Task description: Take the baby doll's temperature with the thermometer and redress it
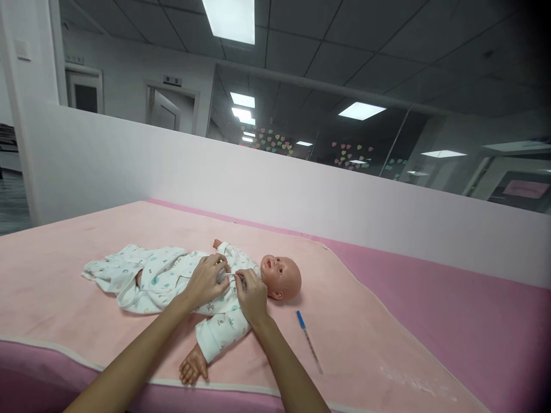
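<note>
A baby doll (282, 278) lies on its back, its head to the right, dressed in a white printed baby gown (161, 275). Over the doll's chest, my left hand (207, 281) has its fingers curled in a pinch. My right hand (253, 293), close beside it, pinches too. Between the fingertips runs a thin white strip (229, 275); whether it belongs to the gown, I cannot tell. Fingers partly hide the strip's ends. One doll hand (193, 365) sticks out of its sleeve towards the near edge.
A blue-capped pen (306, 338) lies right of my right forearm. The doll and pen rest on a pale pink mat (365, 344) with white edging. Behind it stands a low white wall (258, 183) with glass above. A darker pink surface (451, 292) extends at the right.
</note>
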A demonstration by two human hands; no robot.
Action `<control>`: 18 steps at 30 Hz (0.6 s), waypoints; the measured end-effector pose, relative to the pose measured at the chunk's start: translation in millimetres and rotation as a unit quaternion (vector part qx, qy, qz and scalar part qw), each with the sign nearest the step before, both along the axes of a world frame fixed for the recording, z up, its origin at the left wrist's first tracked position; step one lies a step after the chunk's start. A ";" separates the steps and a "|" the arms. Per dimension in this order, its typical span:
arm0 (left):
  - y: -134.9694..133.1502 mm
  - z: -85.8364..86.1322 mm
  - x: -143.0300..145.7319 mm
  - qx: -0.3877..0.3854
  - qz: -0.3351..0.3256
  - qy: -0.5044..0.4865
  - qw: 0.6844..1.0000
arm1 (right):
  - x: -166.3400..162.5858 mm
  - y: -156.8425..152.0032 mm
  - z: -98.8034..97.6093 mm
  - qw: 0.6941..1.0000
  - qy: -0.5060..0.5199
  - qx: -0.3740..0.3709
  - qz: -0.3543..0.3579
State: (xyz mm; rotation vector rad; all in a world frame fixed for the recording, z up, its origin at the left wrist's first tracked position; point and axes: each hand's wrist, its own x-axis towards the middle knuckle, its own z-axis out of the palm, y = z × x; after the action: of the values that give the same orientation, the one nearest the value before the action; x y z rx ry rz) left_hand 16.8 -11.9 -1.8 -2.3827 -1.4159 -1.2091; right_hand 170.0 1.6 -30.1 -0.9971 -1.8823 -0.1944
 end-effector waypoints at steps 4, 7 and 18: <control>-0.3 0.5 -0.2 0.002 -0.010 -0.011 1.000 | -0.1 0.3 0.0 1.000 -0.002 -0.004 0.002; -0.9 0.8 -0.3 0.007 -0.019 -0.026 0.999 | -0.1 0.1 -0.2 1.000 -0.001 -0.006 0.002; -1.6 0.8 0.0 0.018 -0.042 -0.031 0.999 | 0.7 0.4 -0.5 1.000 0.000 -0.009 0.005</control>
State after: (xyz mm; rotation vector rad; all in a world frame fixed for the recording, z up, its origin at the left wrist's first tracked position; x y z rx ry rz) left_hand 16.8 -13.5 -1.1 -2.4221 -1.3116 -1.3268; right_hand 170.7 2.0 -30.6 -0.9994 -1.8905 -0.1724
